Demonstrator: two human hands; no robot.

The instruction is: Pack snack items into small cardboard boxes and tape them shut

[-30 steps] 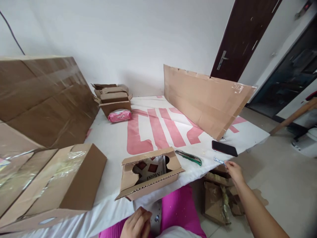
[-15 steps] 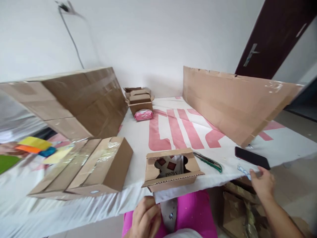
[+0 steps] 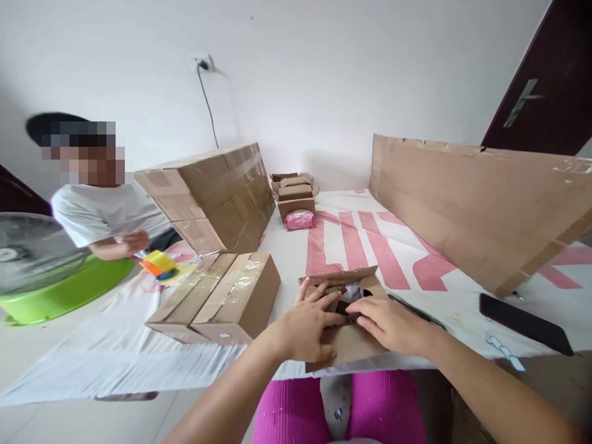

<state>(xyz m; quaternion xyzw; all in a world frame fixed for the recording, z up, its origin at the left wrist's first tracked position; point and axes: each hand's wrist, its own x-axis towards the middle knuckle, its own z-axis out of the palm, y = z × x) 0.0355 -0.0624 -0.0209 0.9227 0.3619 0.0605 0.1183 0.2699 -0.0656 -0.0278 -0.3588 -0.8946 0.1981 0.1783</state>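
Note:
A small open cardboard box [image 3: 345, 280] sits at the near edge of the white and pink sheet [image 3: 300, 253]. My left hand [image 3: 308, 327] lies flat on its front flap, fingers spread. My right hand [image 3: 393, 324] rests on the same flap from the right, fingers stretched toward the opening. Dark printed contents show between my fingertips. A green-handled utility knife [image 3: 416, 311] lies just right of the box, partly hidden by my right hand.
A taped brown box [image 3: 222, 296] lies to the left, with bigger cartons [image 3: 217, 191] behind it. A long cardboard panel [image 3: 472, 203] stands on the right. A black phone [image 3: 522, 322] is at the right edge. A person in a white shirt [image 3: 99, 213] sits far left, near a green basin [image 3: 60, 293].
The view swung left. My left hand rose from my lap and my right hand left the table's right edge. Both now lie on the small box.

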